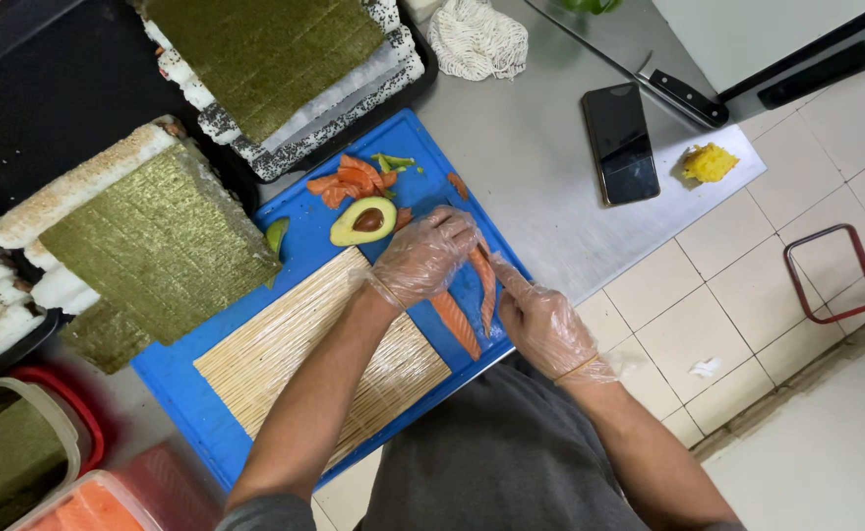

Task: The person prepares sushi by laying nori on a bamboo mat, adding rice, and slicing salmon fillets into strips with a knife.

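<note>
While both gloved hands worked over a blue cutting board (299, 251) on a steel table (540, 177), the view looked straight down from the person's head. The left hand (422, 258) lay curled over the far ends of 2 salmon strips (457, 324), its grip closed down on them. The right hand (542, 324) sat just to the right, fingers pinched together on the edge of the nearer strip. The strips lay on the board's right part, just beside a bamboo rolling mat (304, 354) that covered the board's near-left half.

Farther along the board sat a halved avocado (365, 221) with its pit, and beyond it a small pile of salmon scraps (349, 179). To the left, a nori sheet (152, 246) rested on stacked rice-coated rolls (68, 182), overlapping the board's edge. At the far side, a black tray (422, 59) held another nori sheet over sesame-speckled rice layers.

On the table to the right lay a dark phone (619, 143), a black-handled knife (673, 93), a yellow scrap (708, 162) and a white mesh cloth (477, 39). A container of salmon (88, 506) stood at the near-left corner.
</note>
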